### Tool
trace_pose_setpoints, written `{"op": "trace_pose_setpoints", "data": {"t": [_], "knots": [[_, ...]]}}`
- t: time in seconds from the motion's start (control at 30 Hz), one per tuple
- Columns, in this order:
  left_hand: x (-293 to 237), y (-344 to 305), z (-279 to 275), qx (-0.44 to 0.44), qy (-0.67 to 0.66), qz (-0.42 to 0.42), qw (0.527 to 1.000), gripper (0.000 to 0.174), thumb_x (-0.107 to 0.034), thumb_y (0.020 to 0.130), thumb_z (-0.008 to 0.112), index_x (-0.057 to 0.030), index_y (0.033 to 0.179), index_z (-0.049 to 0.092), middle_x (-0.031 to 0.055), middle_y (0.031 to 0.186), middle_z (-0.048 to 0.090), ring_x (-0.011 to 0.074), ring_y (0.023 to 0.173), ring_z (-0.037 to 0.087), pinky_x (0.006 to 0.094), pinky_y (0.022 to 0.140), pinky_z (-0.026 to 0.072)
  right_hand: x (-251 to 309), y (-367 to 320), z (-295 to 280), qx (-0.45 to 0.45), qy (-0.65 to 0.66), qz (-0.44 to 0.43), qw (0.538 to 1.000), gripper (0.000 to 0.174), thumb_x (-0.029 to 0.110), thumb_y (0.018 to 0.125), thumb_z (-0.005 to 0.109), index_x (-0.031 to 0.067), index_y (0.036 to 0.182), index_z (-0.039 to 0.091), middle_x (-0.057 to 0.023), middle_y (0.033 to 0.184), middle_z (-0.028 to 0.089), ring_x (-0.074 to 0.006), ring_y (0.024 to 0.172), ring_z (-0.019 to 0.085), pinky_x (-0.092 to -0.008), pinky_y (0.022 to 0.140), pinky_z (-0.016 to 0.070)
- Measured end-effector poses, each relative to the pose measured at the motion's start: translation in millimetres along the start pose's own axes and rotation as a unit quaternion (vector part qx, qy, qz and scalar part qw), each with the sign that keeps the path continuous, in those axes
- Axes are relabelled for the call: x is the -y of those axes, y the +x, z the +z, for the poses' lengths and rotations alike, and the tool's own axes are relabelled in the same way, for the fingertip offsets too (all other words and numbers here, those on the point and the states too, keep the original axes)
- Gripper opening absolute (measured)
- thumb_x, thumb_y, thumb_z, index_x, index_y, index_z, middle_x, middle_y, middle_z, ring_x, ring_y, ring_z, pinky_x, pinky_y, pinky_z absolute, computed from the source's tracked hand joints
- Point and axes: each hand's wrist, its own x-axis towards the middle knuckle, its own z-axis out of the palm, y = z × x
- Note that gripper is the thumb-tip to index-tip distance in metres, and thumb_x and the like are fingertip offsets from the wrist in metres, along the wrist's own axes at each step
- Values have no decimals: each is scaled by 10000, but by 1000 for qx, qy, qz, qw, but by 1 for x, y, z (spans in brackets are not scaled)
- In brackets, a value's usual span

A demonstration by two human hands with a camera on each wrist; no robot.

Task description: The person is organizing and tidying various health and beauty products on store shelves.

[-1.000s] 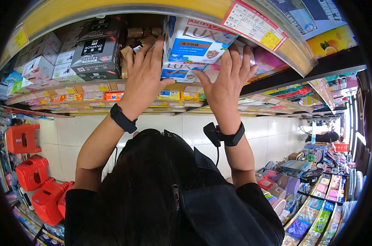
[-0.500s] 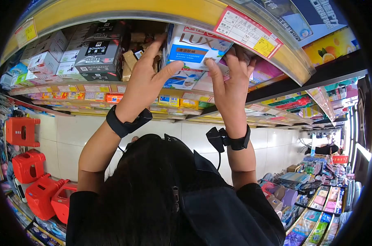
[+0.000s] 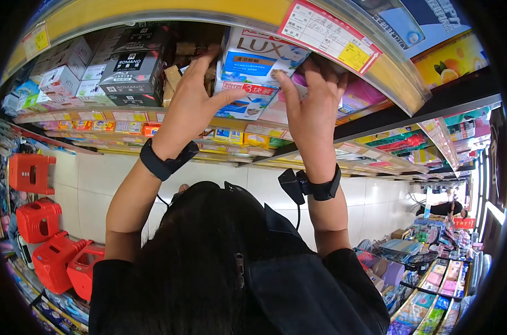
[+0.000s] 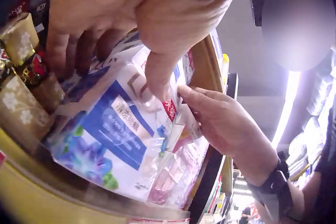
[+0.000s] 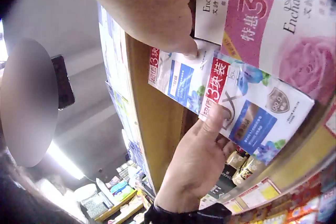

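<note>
Two white-and-blue LUX soap packs are stacked on a shelf, the upper pack (image 3: 259, 61) over the lower pack (image 3: 243, 110). My left hand (image 3: 186, 111) lies along the stack's left side, its thumb on the lower pack's red-striped face; the fingers are partly hidden behind the packs. From the right, my right hand (image 3: 315, 117) sets its thumb at the edge of the upper pack while its fingers bend in along the side. In the right wrist view, both thumbs touch LUX packs, and the left thumb lies across the front pack (image 5: 262, 111).
Black-and-grey ROMANO boxes (image 3: 131, 78) stand left of the packs, and gold-wrapped pieces (image 4: 21, 40) lie beside my left fingers. A pink Enchanteur box (image 5: 278, 29) is on the right. The shelf lip above carries a price card (image 3: 328, 33). Red stools (image 3: 31, 173) stand behind.
Both thumbs have moved up onto the packs' faces from the sides. The lower pack's red-striped face has come into view, and the upper pack sits slightly farther left.
</note>
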Motion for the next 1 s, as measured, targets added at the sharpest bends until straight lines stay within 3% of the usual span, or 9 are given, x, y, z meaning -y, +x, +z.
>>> {"op": "trace_pose_setpoints", "data": {"t": [0.03,0.13,0.3,0.57,0.63,0.83,0.9,0.93,1.0], "knots": [[-2,-2,-2,18,73,-10,997,748,-309,749,761,63,1294,409,254,1192,541,354,1145,515,388,963,397,0,-1,0,0,1,0,1000,362,264,804,703,-12,1022,619,-163,858,624,-375,1014,506,-603,1025,211],[0,-1,-4,26,79,-42,996,768,-284,680,811,76,1242,431,264,1157,551,368,1137,518,397,961,402,0,-4,1,6,-1,-1,1000,415,269,799,708,-18,1077,599,-171,917,621,-376,1050,489,-605,1028,210],[1,5,-7,57,148,-13,987,727,-250,659,818,71,1197,449,260,1120,561,376,1099,531,401,945,411,-1,-6,-1,39,-14,-17,999,404,262,782,718,-14,1048,593,-181,1093,563,-383,1111,442,-612,1046,187],[6,-1,-1,32,68,-35,997,790,-235,644,826,73,1239,407,232,1086,567,346,1058,545,383,913,430,4,-12,-5,50,-10,-1,999,335,249,765,735,12,953,593,-160,1050,562,-351,1038,453,-608,1050,186],[6,-2,0,21,77,-41,996,762,-226,657,830,9,1251,414,212,1115,605,286,1049,588,360,914,444,3,-13,-4,50,-8,0,999,327,247,764,737,16,945,593,-155,1040,562,-342,1009,458,-605,1050,189],[5,1,-1,23,66,-23,997,827,-262,640,832,41,1275,396,203,1060,557,313,986,550,368,870,445,0,-12,-3,31,-9,-6,999,347,258,746,749,20,947,597,-127,958,550,-324,955,460,-602,1041,203],[4,2,-1,22,66,-15,997,832,-269,641,832,43,1276,394,206,1075,550,318,1002,546,369,879,441,0,-11,-6,14,-28,-19,999,364,286,759,744,19,960,598,-119,976,590,-316,920,495,-449,875,323],[5,3,-1,21,67,-5,998,837,-277,641,831,45,1277,392,210,1089,544,323,1019,543,371,888,436,-1,-11,-5,14,-27,-19,999,364,286,759,744,19,960,598,-119,976,590,-316,920,495,-449,875,323],[9,1,1,18,78,-12,997,836,-277,645,829,48,1277,389,215,1116,532,335,1048,533,375,904,429,-2,-14,-1,36,-1,8,999,353,262,735,755,25,942,593,-125,959,548,-324,968,465,-597,1042,208]]}}
